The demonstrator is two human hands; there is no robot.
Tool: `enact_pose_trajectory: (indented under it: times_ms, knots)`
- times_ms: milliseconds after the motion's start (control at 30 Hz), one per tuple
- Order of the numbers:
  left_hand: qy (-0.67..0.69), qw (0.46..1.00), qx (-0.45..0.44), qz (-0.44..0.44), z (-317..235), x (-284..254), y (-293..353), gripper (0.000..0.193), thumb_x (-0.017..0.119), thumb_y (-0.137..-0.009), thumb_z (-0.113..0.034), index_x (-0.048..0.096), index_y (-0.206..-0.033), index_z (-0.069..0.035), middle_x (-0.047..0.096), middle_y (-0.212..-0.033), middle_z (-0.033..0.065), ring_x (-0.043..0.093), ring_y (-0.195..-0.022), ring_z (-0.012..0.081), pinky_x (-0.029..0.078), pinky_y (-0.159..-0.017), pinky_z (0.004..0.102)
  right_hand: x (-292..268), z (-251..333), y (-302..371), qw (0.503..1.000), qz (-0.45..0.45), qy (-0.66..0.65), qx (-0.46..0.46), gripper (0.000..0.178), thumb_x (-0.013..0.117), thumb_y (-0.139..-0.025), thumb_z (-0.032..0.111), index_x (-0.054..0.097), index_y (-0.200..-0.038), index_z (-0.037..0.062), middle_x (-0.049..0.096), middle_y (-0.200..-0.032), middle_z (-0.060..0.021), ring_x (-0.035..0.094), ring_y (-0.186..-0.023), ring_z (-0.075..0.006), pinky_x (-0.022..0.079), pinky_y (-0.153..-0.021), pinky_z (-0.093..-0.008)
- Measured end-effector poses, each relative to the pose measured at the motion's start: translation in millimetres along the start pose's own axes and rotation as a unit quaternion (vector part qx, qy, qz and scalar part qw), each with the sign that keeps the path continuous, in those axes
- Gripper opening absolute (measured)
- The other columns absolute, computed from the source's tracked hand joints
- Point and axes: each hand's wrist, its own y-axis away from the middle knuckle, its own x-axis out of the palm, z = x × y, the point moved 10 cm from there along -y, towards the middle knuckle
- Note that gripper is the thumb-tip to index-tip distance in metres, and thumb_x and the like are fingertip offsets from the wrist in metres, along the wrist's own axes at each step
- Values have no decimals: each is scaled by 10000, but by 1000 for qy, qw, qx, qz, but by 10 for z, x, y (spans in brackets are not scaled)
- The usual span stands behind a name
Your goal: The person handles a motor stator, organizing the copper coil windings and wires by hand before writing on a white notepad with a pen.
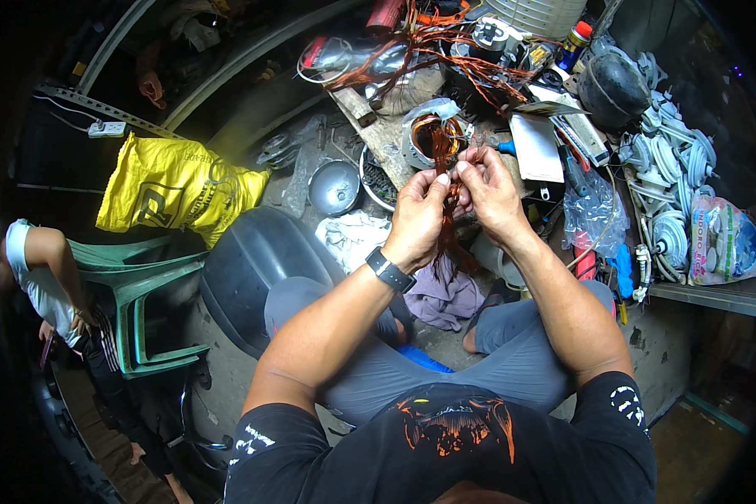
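Observation:
In front of me, my left hand (pixel 418 217) is closed, thumb against fingers, on a bundle of reddish-brown copper wire (pixel 447 239) whose loose ends hang down over my lap. Close beside it, my right hand (pixel 490 191) pinches the same wires with thumb and forefinger, so the fingertips of both hands nearly meet. Just beyond them sits a round motor stator (pixel 412 149) with copper windings (pixel 433 134) inside its pale ring, and the bundle runs up toward it. My fingers hide the exact spot being pinched.
Orange wires (pixel 487 76) lie tangled at the back. A metal bowl (pixel 334 187) and yellow sack (pixel 181 189) are to the left, near a green plastic chair (pixel 134 294) and a person (pixel 50 269). On the right are a plastic bag (pixel 595 210) and piled grey metal parts (pixel 668 160).

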Motion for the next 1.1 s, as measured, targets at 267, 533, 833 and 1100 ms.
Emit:
enact_pose_trajectory:
  times_ms: [267, 533, 833, 1100]
  knots:
    - [-10, 1000, -8, -22, 47, -54, 14, 190, 524, -1028, -149, 533, -1157, -10, 617, -1013, 70, 635, -858, 133, 569, -807, 300, -43, -100, 23, 997, -19, 63, 34, 149, 599, -997, 202, 535, -1037, 73, 569, -794, 32, 473, -579, -17, 444, -509, -182]
    - [-22, 1000, -5, -12, 43, -14, 22, 197, 536, -1024, -160, 547, -1158, -17, 625, -992, 49, 618, -844, 97, 546, -739, 256, -28, -25, 8, 1000, -21, -14, 16, 165, 627, -984, 202, 565, -1056, 67, 556, -763, 46, 446, -554, -12, 378, -482, -170]
    - [-103, 994, -8, -26, 0, 22, 87, 174, 537, -1022, -174, 568, -1121, -34, 621, -960, 10, 561, -761, 35, 495, -647, 214, 0, 11, 44, 997, -33, -67, 31, 177, 650, -973, 224, 578, -1086, 109, 547, -736, 53, 424, -513, -5, 354, -442, -164]
    - [-33, 999, 11, -36, 32, -8, 33, 185, 510, -1034, -178, 535, -1154, -39, 619, -1003, 38, 602, -867, 87, 562, -775, 264, -53, -20, -8, 997, -28, -66, 11, 99, 591, -991, 162, 535, -1051, 105, 549, -776, 22, 458, -514, -25, 375, -429, -181]
